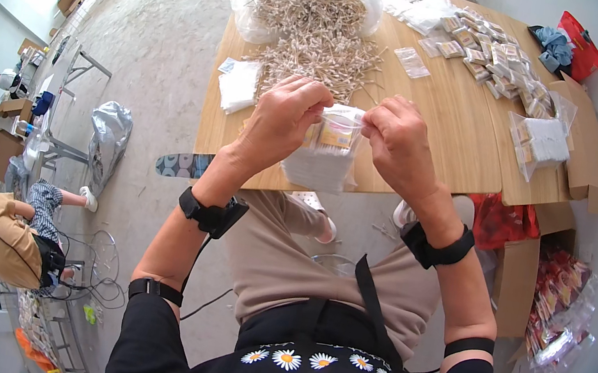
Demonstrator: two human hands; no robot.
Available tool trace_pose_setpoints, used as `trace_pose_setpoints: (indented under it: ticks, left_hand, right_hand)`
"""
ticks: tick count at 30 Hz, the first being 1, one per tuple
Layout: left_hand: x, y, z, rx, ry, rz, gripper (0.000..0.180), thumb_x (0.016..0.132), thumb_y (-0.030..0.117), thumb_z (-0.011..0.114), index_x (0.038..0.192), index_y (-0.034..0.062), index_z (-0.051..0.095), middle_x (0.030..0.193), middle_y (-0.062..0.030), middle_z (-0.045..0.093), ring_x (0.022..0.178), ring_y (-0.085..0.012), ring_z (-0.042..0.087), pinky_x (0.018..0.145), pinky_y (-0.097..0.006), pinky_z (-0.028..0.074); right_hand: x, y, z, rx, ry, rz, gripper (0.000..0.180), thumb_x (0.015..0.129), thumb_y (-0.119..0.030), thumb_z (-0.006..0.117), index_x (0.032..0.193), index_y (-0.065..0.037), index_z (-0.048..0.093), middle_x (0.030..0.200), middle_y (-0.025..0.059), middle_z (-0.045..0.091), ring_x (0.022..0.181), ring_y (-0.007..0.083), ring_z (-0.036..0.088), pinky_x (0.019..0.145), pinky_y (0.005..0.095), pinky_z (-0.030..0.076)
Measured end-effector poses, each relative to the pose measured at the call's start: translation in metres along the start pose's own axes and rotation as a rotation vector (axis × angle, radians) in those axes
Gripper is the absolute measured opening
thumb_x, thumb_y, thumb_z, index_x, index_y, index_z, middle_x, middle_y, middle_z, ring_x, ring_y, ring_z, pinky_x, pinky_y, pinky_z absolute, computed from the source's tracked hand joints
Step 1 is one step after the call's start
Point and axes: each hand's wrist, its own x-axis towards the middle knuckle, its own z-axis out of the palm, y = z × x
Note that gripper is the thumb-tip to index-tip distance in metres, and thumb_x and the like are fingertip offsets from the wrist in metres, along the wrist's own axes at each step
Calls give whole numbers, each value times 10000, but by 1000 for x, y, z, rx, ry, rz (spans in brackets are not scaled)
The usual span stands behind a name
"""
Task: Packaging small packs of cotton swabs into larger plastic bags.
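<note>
My left hand (283, 122) and my right hand (403, 147) both pinch the top edge of a clear plastic bag (318, 167), one at each end. The bag hangs upright at the table's near edge. Through its film show small yellow-and-white packs (336, 136) and a white stack below them. Just beyond my hands lies a large loose heap of thin brown sticks (313, 54) with pale ends, which look like cotton swabs. It spills from a big clear plastic sack (247, 0). White packets (237, 86) rest to the left of my left hand.
The wooden table (436, 122) carries a flat clear bag (412, 62), a pile of small filled packs (498, 58) and another filled bag (542, 144). Cardboard boxes (516, 286) and red packages (555, 308) stand low at right. A person (13, 238) sits far left.
</note>
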Motion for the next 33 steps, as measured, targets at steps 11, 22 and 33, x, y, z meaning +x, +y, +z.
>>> trace_pose_setpoints:
  ticks: [11, 22, 33]
  left_hand:
    - [0, -1, 1, 27, 8, 55, 137, 801, -78, 648, 909, -4, 609, 820, -108, 610, 798, -250, 611, 722, -355, 494]
    - [-7, 0, -2, 0, 58, 2, 211, 763, -95, 671, 937, -1, 597, 838, -108, 620, 811, -230, 636, 730, -340, 521]
    - [-21, -13, -10, -73, 136, -76, 141, 784, -84, 665, 879, -3, 599, 813, -89, 612, 773, -201, 604, 712, -314, 492]
  right_hand:
    - [9, -16, -14, -98, -20, -24, 111, 742, -77, 713, 832, -24, 676, 867, 118, 632, 912, 309, 593, 845, 419, 447]
    - [25, -21, 31, -130, -183, -18, 115, 750, -73, 628, 838, -9, 665, 870, 146, 626, 927, 325, 598, 822, 435, 462]
    - [31, -35, 29, -156, -181, -45, 189, 819, -184, 683, 891, -19, 624, 877, 125, 631, 926, 310, 605, 816, 438, 466]
